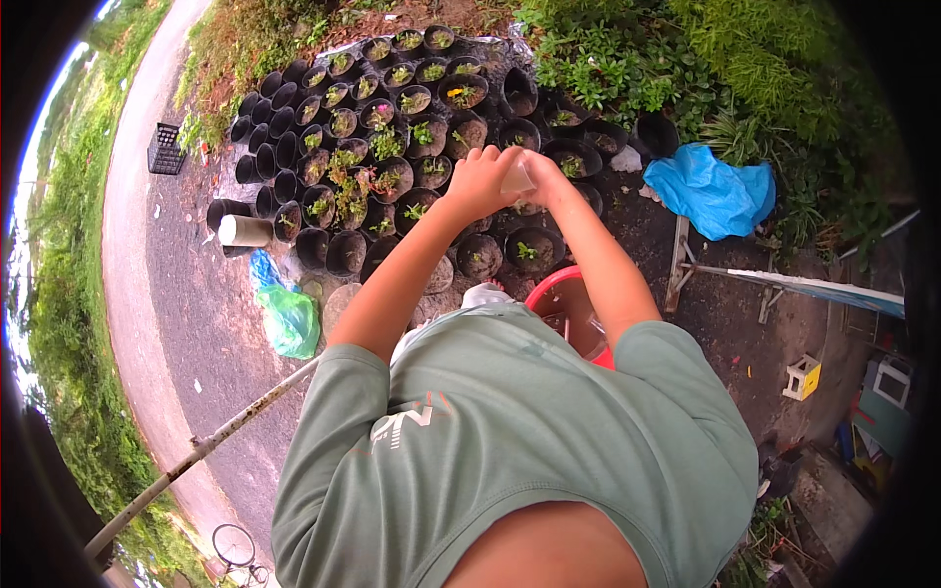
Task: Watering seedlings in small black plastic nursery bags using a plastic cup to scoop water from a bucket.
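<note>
Both hands are together in front of me, above rows of black plastic plant pots. My left hand [484,180] grips a small translucent plastic cup [517,178] from the left side. On the cup's right side, my right hand [542,176] holds it too; part of the cup is hidden by the fingers. What the cup contains cannot be told. Below the hands, a black plant pot [534,251] holds soil and a small green seedling. A red plastic tub [541,289] with brownish water is partly hidden under my right arm.
Empty black pots [266,160] stand at the left by a white cylindrical container [245,231]. A green plastic bag [289,321] lies nearer. At the right are a blue plastic sheet [709,189] and a folding table's metal leg [677,264]. A rusty pole [220,434] crosses the lower left.
</note>
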A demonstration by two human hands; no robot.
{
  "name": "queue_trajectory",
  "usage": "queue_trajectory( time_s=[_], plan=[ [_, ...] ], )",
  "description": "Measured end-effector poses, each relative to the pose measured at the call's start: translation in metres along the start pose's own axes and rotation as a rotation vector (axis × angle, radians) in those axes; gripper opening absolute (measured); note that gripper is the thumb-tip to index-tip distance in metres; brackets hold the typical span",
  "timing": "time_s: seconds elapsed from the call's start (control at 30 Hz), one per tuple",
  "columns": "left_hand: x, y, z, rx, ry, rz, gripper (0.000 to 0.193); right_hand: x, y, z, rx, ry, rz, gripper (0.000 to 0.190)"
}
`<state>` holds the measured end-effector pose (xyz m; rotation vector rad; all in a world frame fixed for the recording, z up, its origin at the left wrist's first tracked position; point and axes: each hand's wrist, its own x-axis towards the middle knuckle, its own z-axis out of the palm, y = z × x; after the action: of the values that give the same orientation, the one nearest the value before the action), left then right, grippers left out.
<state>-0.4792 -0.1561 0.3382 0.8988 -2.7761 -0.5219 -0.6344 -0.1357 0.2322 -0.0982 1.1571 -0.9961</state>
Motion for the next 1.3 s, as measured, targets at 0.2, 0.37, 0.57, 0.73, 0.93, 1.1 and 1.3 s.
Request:
queue_trajectory(
  time_s=[0.2, 0.37, 0.57, 0.73, 0.93, 1.1, 1.3],
  plan=[
    [0.008, -0.004, 0.005, -0.671, 0.204, -0.185, 0.059, -0.039, -0.100, -0.012, -0.046, -0.193, -0.302, 0.044],
    [0.009, -0.008, -0.003, -0.763, 0.339, -0.181, 0.062, -0.081, -0.169, -0.026, -1.240, 0.616, -0.836, 0.077],
    [-0.007, -0.016, -0.011, -0.701, 0.348, -0.238, 0.059, -0.074, -0.139, -0.054, -0.838, 0.339, -0.726, 0.069],
    [-0.021, -0.017, -0.015, -0.753, 0.340, -0.242, 0.058, -0.060, -0.067, -0.053, -0.658, 0.290, -0.517, 0.048],
    [-0.043, -0.006, -0.015, -0.477, 0.337, -0.131, 0.059, -0.050, 0.015, -0.020, -0.303, 0.070, -0.240, 0.030],
    [-0.067, -0.008, 0.005, -0.509, 0.287, -0.164, 0.062, -0.058, 0.056, 0.006, -0.806, -0.006, -0.705, 0.020],
    [-0.095, -0.009, 0.032, -0.882, 0.226, -0.310, 0.058, -0.099, 0.089, 0.030, -0.879, -0.234, -0.703, 0.060]
  ],
)
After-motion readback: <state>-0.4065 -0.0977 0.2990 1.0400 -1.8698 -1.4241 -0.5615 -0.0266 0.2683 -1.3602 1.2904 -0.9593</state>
